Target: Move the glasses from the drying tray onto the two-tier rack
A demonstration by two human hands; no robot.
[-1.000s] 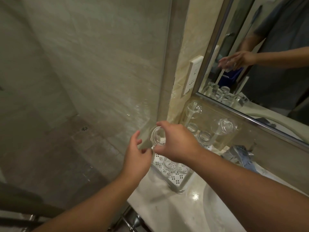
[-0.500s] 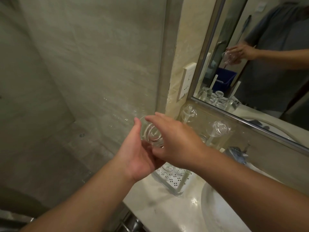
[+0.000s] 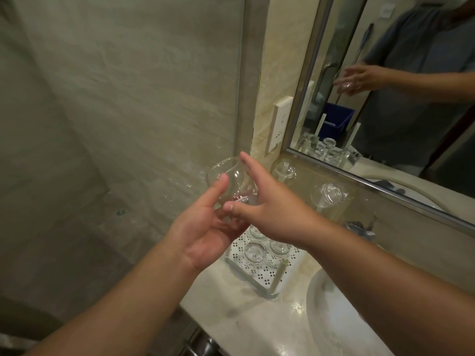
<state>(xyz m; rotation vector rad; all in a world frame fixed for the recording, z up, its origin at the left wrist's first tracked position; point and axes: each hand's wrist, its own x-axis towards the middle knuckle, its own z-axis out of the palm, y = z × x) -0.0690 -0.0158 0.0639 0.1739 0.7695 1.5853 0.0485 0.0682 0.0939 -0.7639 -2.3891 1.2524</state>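
I hold a clear glass [image 3: 226, 173] up in front of the wall, lying on its side between both hands. My left hand [image 3: 205, 235] cups it from below, thumb on its side. My right hand [image 3: 272, 206] pinches it from the right with forefinger and thumb, the other fingers spread. Below my hands a white perforated drying tray [image 3: 264, 276] sits on the counter with several upturned glasses [image 3: 253, 253] on it. Two more glasses [image 3: 284, 169] [image 3: 330, 195] hang upside down on upright pegs behind. My hands hide part of the tray.
A white peg [image 3: 279, 276] rises at the tray's near corner. A basin [image 3: 334, 317] lies to the right in the marble counter [image 3: 231, 317]. A framed mirror [image 3: 385, 73] and a wall socket [image 3: 280, 124] stand behind. A shower partition edge [image 3: 250, 73] runs down to the left.
The glass, held only by my right hand above the tray, has moved up and left. My left hand has come under it and taken hold; my right fingers have spread.
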